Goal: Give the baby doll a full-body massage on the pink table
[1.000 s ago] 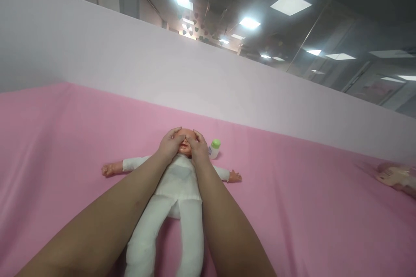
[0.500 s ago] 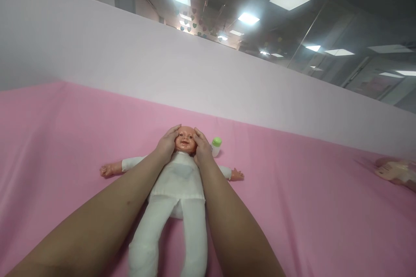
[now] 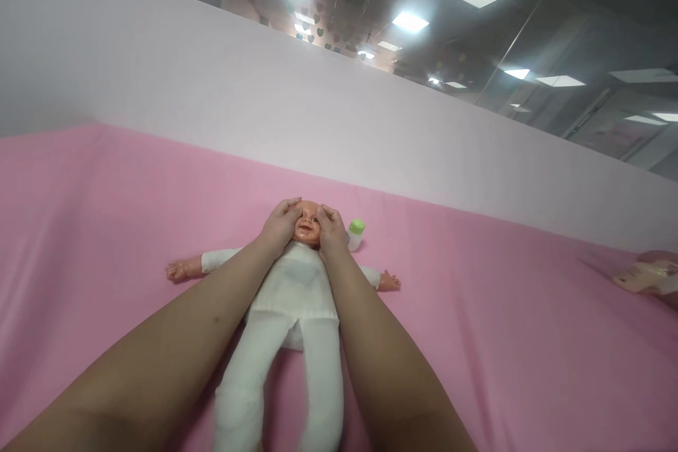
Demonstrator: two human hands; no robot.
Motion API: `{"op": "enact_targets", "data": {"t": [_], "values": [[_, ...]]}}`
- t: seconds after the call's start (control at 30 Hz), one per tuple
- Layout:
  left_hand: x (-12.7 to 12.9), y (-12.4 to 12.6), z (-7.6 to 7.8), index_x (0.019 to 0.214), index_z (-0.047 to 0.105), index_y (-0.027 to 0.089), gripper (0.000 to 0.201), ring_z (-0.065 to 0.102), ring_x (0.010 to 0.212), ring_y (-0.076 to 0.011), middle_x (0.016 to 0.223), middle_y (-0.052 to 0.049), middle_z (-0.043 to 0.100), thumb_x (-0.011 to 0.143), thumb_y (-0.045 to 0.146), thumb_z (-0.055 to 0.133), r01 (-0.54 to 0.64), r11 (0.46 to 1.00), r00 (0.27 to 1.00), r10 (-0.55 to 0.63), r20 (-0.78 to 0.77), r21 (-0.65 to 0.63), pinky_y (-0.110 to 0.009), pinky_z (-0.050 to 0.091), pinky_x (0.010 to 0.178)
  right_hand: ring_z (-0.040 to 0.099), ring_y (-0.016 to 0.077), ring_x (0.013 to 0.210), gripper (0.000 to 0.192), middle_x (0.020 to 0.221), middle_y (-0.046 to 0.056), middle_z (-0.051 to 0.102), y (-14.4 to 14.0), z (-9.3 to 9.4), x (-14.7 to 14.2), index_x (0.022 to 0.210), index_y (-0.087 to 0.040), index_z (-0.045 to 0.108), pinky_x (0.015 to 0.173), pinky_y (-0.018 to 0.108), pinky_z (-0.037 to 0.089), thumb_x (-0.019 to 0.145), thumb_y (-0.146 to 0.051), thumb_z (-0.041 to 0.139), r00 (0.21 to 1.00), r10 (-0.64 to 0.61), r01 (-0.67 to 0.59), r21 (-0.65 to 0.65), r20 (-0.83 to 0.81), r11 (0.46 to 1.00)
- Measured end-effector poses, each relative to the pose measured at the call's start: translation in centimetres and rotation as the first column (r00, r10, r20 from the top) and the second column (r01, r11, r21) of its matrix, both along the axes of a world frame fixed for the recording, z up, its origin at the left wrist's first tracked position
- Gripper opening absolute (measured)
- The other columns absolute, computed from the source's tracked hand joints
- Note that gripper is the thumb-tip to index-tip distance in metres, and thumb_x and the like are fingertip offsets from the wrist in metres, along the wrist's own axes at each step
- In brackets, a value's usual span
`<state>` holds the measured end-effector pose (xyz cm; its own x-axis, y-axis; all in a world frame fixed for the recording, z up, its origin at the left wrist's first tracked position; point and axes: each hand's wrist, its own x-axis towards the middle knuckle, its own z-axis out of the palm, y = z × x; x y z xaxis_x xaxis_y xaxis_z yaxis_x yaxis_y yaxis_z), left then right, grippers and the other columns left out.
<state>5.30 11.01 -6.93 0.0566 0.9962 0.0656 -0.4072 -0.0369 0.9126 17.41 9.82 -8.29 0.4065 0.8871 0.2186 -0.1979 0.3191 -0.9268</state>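
Fingers (image 3: 290, 209) on doll (image 3: 296, 289) face, both sides

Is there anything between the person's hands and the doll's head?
Nothing visible. The left hand and right hand rest directly on the doll, cupping its head from both sides with fingers over the upper face. The small green-capped bottle stands apart on the pink sheet, beyond the right hand.
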Motion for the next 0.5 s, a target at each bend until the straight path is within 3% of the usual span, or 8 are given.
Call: {"op": "enact_targets", "data": {"t": [0.13, 0.3, 0.4, 0.5], "values": [[-0.5, -0.1, 0.1, 0.116, 0.069, 0.022, 0.04, 0.07, 0.096, -0.0238, 0.112, -0.01, 0.072, 0.078, 0.032, 0.07, 0.017, 0.999, 0.998, -0.014, 0.059, -0.045, -0.038, 0.058, 0.085, 0.059, 0.021, 0.124, 0.039, 0.128, 0.005, 0.068, 0.1, -0.7, 0.6, 0.112, -0.023, 0.068, 0.112, 0.04, 0.044, 0.078, -0.041, 0.071, 0.997, 0.039, -0.037, 0.027, -0.063, 0.999], [-0.9, -0.4, 0.4, 0.117, 0.068, 0.021, 0.042, 0.071, 0.096, -0.0239, 0.113, -0.01, 0.072, 0.076, 0.027, 0.07, 0.041, 0.997, 0.993, -0.033, 0.111, -0.067, -0.038, 0.059, 0.084, 0.061, 0.0226, 0.121, 0.052, 0.129, 0.004, 0.067, -0.4, -0.6, 0.7, 0.123, -0.025, 0.064, 0.107, 0.041, 0.048, 0.074, -0.038, 0.074, 0.979, 0.173, -0.171, 0.029, -0.111, 0.985], [-0.9, -0.6, 0.6, 0.122, 0.064, 0.021, 0.052, 0.071, 0.092, -0.0239, 0.11, -0.01, 0.071, 0.071, 0.028, 0.074, 0.082, 0.995, 0.99, -0.074, 0.121, -0.062, -0.038, 0.059, 0.083, 0.064, 0.0233, 0.114, 0.057, 0.123, 0.004, 0.067, -0.9, -0.1, 0.3, 0.125, -0.026, 0.06, 0.101, 0.039, 0.052, 0.072, -0.038, 0.077, 0.982, 0.172, -0.172, 0.004, -0.081, 0.985], [-0.7, -0.6, 0.6, 0.122, 0.062, 0.019, 0.061, 0.07, 0.092, -0.0236, 0.111, -0.01, 0.069, 0.064, 0.026, 0.08, 0.047, 0.998, 0.997, -0.045, 0.056, -0.035, -0.037, 0.058, 0.083, 0.065, 0.0232, 0.11, 0.06, 0.123, 0.004, 0.065, -1.2, 0.6, 0.1, 0.122, -0.026, 0.058, 0.094, 0.037, 0.056, 0.068, -0.039, 0.08, 0.991, 0.133, -0.133, -0.022, -0.02, 0.991]]}}
